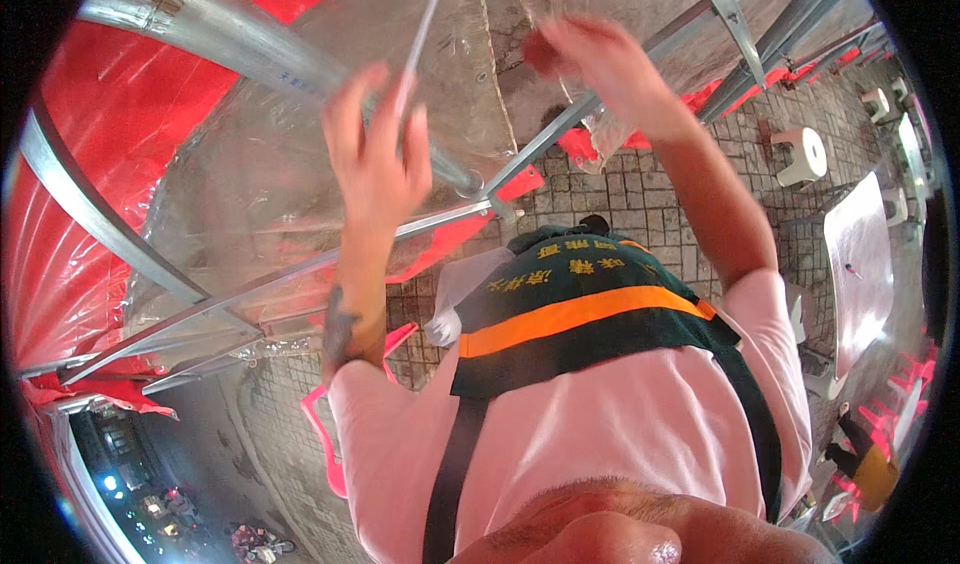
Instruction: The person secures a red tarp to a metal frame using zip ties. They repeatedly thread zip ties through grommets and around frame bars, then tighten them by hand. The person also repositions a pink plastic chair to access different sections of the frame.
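My left hand [378, 159] is raised in front of a clear plastic sheet [300, 179], fingers partly spread and slightly blurred. A thin white cord [430, 9] comes down from the upper edge and ends among those fingers, which seem to grip it. To the right, my right hand [600, 59] is up near a gap in the sheeting. Its fingers are bent and smeared by motion, so whether they hold anything is unclear. Between my hands and below them, a thick metal pole [270, 59] meets thinner metal bars [440, 221].
Red tarpaulin [110, 154] covers the left side. White stools [800, 157] and a white table [858, 274] stand on the brick paving [640, 199] at right. A person in dark yellow [876, 479] is near pink chairs [885, 419]. Lower left lies a dim street [190, 464].
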Tool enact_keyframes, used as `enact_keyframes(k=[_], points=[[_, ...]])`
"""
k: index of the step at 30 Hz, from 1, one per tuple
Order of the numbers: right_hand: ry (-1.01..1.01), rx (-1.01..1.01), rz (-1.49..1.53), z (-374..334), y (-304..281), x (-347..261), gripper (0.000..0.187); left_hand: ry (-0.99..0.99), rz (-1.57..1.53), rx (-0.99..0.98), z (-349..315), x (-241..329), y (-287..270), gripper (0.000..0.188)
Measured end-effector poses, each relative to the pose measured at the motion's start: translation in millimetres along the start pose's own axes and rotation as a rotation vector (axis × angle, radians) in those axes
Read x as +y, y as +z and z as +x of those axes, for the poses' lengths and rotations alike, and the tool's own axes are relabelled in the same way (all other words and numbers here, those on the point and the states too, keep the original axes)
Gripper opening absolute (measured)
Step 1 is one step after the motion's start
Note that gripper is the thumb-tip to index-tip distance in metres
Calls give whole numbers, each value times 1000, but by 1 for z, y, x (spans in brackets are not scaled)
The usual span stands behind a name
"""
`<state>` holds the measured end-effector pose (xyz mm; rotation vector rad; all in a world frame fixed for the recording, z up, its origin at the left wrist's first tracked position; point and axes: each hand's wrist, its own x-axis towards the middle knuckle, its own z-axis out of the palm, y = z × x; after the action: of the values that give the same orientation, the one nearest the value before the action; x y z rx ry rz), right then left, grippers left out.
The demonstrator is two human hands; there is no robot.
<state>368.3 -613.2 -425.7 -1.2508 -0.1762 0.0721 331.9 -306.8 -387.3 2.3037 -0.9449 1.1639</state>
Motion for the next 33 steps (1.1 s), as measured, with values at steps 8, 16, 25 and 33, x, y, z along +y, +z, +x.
enact_keyframes(k=[8,16,25,33], points=[[667,514,1,-221,-128,140,24,-612,-535,-1158,-158,84,-30,23],[568,351,-138,-305,-172,137,26,-627,-959,-1135,-158,167,-67,15],[543,145,-351,-381,-177,151,26,-502,-176,-1242,-188,318,-83,29],[535,66,-484,-423,-174,165,30,-565,-277,-1292,-213,352,-110,21]])
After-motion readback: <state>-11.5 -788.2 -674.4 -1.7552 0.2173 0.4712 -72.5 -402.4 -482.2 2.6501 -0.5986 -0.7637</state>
